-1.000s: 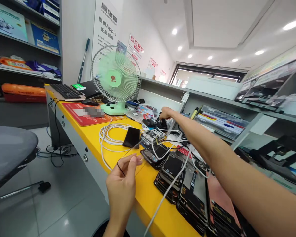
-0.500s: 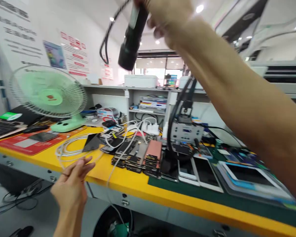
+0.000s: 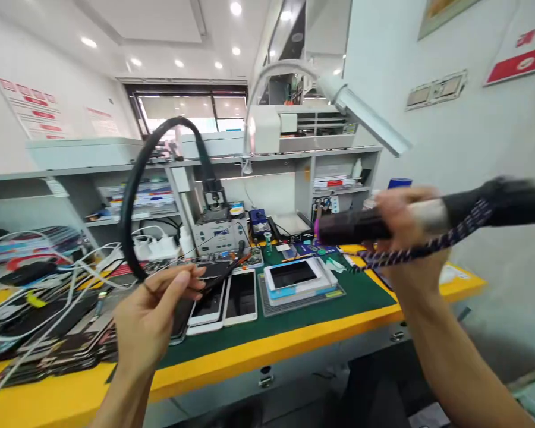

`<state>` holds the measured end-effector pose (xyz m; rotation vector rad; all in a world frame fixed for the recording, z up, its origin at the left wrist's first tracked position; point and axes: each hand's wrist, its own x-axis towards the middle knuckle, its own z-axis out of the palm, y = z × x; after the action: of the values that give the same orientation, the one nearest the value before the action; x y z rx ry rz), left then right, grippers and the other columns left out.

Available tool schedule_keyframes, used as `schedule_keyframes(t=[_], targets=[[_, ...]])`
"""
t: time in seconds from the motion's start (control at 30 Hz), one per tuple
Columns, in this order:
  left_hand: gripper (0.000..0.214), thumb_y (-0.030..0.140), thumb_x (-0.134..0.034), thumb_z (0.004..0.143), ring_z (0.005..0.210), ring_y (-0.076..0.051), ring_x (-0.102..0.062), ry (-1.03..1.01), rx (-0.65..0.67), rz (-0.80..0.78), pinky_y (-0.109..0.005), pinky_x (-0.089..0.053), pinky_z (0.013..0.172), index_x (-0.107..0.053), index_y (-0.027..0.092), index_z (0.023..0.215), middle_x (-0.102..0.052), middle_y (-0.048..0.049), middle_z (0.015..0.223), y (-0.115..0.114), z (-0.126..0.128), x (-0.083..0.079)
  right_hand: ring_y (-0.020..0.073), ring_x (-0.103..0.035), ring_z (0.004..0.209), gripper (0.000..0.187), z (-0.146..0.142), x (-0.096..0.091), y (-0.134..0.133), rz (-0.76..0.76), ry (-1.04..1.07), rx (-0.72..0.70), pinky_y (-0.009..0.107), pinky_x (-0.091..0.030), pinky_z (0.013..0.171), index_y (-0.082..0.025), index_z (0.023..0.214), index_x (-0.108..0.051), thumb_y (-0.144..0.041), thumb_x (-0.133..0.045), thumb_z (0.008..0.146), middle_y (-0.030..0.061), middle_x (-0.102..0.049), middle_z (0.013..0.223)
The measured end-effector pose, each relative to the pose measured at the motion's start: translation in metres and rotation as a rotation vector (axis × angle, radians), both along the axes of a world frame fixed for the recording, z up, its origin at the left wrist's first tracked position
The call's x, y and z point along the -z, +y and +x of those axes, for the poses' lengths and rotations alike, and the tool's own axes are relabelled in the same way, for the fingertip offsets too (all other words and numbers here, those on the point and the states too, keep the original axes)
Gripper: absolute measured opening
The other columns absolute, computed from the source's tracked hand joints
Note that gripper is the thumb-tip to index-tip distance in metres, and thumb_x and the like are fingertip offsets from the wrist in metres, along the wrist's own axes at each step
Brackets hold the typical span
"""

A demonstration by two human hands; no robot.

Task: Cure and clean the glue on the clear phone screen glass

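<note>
The right hand [image 3: 403, 229] has its grip clenched around a black cylindrical flashlight [image 3: 470, 208] with a silver metal band, raised above the right part of the yellow-edged desk [image 3: 249, 361]. Motion blur softens the fingers and the flashlight's far end — its outline there is hard to read — while a purple tint shows at the end nearer the middle. A dark braided cord with pale flecks [image 3: 432, 248] hangs along the flashlight, partly crossing the right hand.

The left hand [image 3: 149, 309] is lifted over the desk, thumb and fingertips drawn together. A thin dark strand [image 3: 150, 291] shows by its fingers, too fine to trace; whether the grip pinches it, I cannot tell. The hand covers the lower bend of a thick black flexible tube [image 3: 128, 202], which arches up and over towards a grey boxy instrument [image 3: 216, 238].

Beside the left hand, white-framed flat devices with dark screens [image 3: 241, 295] lie on a dark green mat [image 3: 356, 306], partly overlapped. Stacked thin dark panels [image 3: 71, 351] run behind the left wrist, tangled under white cables [image 3: 74, 279], and cannot be counted. Both forearms are cut off below.
</note>
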<state>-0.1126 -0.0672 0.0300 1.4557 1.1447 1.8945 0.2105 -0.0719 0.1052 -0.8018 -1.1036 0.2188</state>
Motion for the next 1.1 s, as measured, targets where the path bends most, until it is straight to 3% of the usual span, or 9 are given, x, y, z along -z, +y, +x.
schedule_keyframes(t=[0.07,0.13,0.23,0.33,0.47,0.63,0.87,1.0,1.1], targets=[[0.026,0.039,-0.078,0.082,0.074,-0.02,-0.071,-0.022,0.152,-0.039,-0.03,-0.061,0.063,-0.077,0.018,0.097,-0.079,-0.0064,0.092,0.031,0.034,-0.002,0.0109,-0.05,0.039,0.033,0.022,0.024,0.004,-0.18,-0.014,-0.16,0.025,-0.035,0.031,-0.019,0.079,-0.064,-0.048,-0.081,0.075,0.0001,-0.063,0.068],[0.028,0.039,-0.078,0.083,0.076,-0.019,-0.071,-0.001,0.235,-0.055,-0.03,-0.061,0.064,-0.076,0.016,0.098,-0.079,-0.0075,0.093,0.058,0.067,-0.003,0.0118,-0.051,0.036,0.037,0.037,0.046,0.014,-0.327,0.043,-0.3,0.025,-0.038,0.029,-0.018,0.079,-0.067,-0.053,-0.076,0.08,0.0026,-0.065,0.066],[0.031,0.041,-0.078,0.082,0.076,-0.02,-0.071,0.046,0.319,-0.082,-0.031,-0.06,0.064,-0.075,0.015,0.099,-0.078,-0.0088,0.093,0.087,0.105,-0.002,0.0141,-0.062,0.044,0.048,0.053,0.068,0.032,-0.446,0.177,-0.457,0.024,-0.045,0.031,-0.018,0.089,-0.068,-0.066,-0.064,0.086,0.0075,-0.072,0.082],[0.035,0.044,-0.077,0.082,0.076,-0.021,-0.07,0.107,0.369,-0.104,-0.032,-0.061,0.063,-0.074,0.013,0.1,-0.078,-0.0106,0.094,0.105,0.123,0.0,0.014,-0.066,0.052,0.047,0.065,0.08,0.044,-0.496,0.271,-0.578,0.023,-0.051,0.039,-0.018,0.096,-0.068,-0.063,-0.067,0.085,0.0068,-0.071,0.082],[0.038,0.045,-0.077,0.083,0.078,-0.021,-0.07,0.174,0.408,-0.12,-0.032,-0.06,0.064,-0.074,0.012,0.102,-0.078,-0.0123,0.096,0.119,0.126,0.002,0.011,-0.063,0.058,0.035,0.07,0.091,0.051,-0.507,0.303,-0.679,0.02,-0.051,0.046,-0.014,0.098,-0.069,-0.04,-0.081,0.079,0.0023,-0.066,0.074],[0.036,0.045,-0.075,0.085,0.081,-0.021,-0.071,0.202,0.446,-0.137,-0.031,-0.06,0.065,-0.074,0.013,0.102,-0.078,-0.0126,0.098,0.125,0.118,0.011,0.0081,-0.053,0.052,0.028,0.064,0.091,0.063,-0.393,0.288,-0.592,0.019,-0.04,0.041,-0.016,0.092,-0.069,-0.035,-0.082,0.077,0.0005,-0.064,0.074],[0.031,0.041,-0.074,0.087,0.087,-0.024,-0.074,0.181,0.528,-0.204,-0.034,-0.063,0.072,-0.077,0.015,0.104,-0.079,-0.0122,0.101,0.126,0.103,0.024,0.0132,-0.059,0.058,0.035,0.054,0.061,0.073,-0.197,0.105,-0.407,0.029,-0.049,0.051,-0.026,0.108,-0.068,-0.029,-0.085,0.077,0.0011,-0.072,0.091],[0.032,0.04,-0.073,0.089,0.088,-0.024,-0.075,0.142,0.561,-0.24,-0.037,-0.064,0.075,-0.076,0.017,0.111,-0.08,-0.0104,0.1,0.123,0.105,0.025,0.0232,-0.071,0.087,0.036,0.038,0.053,0.078,-0.049,-0.13,-0.245,0.038,-0.06,0.073,-0.029,0.111,-0.065,-0.025,-0.082,0.08,0.0053,-0.073,0.105],[0.028,0.038,-0.074,0.089,0.088,-0.024,-0.075,0.107,0.564,-0.271,-0.034,-0.065,0.074,-0.077,0.017,0.107,-0.08,-0.0096,0.097,0.119,0.109,0.025,0.0276,-0.072,0.101,0.042,0.034,0.053,0.08,0.004,-0.296,-0.133,0.042,-0.061,0.084,-0.03,0.116,-0.064,-0.022,-0.081,0.079,0.0066,-0.073,0.106]])
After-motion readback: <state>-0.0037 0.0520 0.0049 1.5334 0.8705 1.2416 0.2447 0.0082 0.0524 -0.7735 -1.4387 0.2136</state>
